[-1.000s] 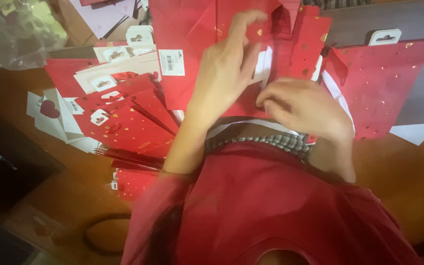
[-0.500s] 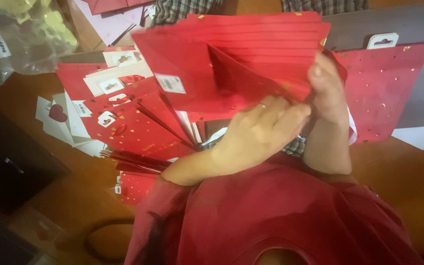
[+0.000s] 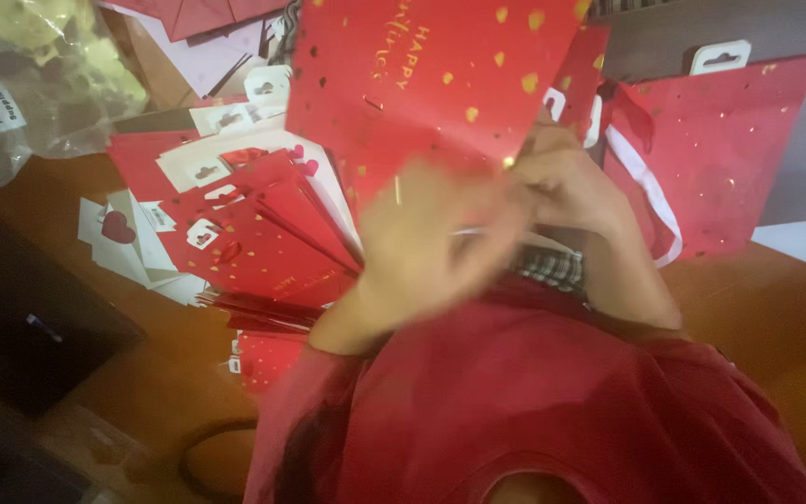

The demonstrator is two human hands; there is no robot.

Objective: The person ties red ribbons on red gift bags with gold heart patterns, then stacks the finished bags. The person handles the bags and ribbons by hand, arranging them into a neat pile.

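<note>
Head view: both hands — left hand [image 3: 422, 247], right hand [image 3: 566, 187] — now grip a red bag [image 3: 436, 79], raised flat above the fanned bag pile [image 3: 254, 243] — earlier it gaped open.

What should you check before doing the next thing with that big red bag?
1. Left hand on the red bag: ok, though blurred.
2. Right hand at the bag's lower edge: ok.
3. Bag lifted above the pile of red bags: ok.
4. Bag fully opened: cannot tell.
5. Bag unbent and untorn: cannot tell, too blurred.
</note>
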